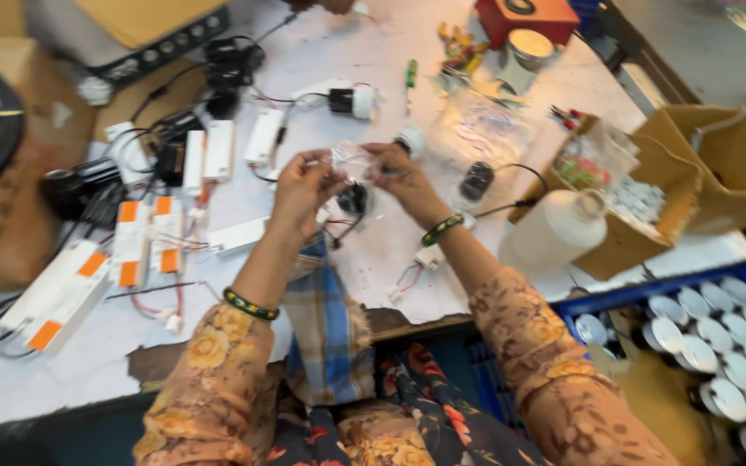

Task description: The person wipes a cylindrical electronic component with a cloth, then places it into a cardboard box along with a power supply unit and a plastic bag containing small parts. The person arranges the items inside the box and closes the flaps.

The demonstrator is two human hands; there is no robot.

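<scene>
Above the white table (321, 60), left hand (300, 185) and right hand (395, 173) pinch a clear plastic bag (349, 158) between them.

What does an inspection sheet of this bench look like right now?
Surface: white table, worn at the near edge.
Job's things: small clear plastic bag, held up by both hands.
Clutter: white boxes with orange labels, white bottle, cardboard box.
Grips: left hand and right hand pinch the bag.
Cables: black wires tangled at the left.
Surroundings: blue crate of round lamp parts.
</scene>
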